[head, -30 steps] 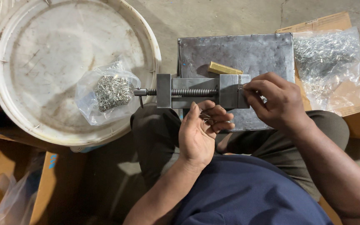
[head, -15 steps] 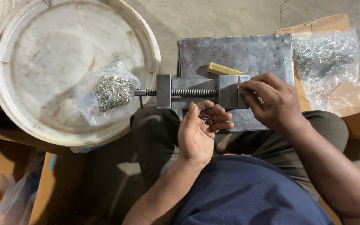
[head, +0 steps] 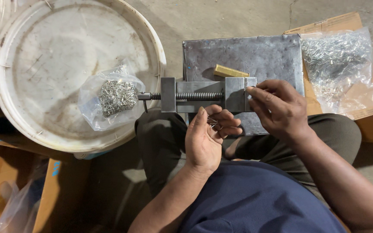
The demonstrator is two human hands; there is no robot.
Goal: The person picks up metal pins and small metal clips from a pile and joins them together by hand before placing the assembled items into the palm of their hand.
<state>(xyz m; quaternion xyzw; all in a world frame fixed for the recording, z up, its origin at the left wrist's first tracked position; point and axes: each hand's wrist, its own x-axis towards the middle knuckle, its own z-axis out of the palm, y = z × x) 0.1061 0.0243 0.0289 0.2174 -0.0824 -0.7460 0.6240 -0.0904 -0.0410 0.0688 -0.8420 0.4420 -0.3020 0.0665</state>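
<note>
left hand (head: 206, 140) cupped palm-up over the lap, loosely holding small wire pieces (head: 212, 124) | right hand (head: 277, 108) pinching at the jaw end of the small steel vise (head: 208, 95) (on the grey metal plate (head: 247, 54)) | bagged clips (head: 115, 97) on white bucket lid (head: 44, 64), far left

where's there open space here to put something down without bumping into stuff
Most of the white bucket lid is bare, above and left of the small bag of metal pieces. The grey metal plate is bare above the brass bar. It is crowded at the vise, where the right hand and left hand work.
</note>
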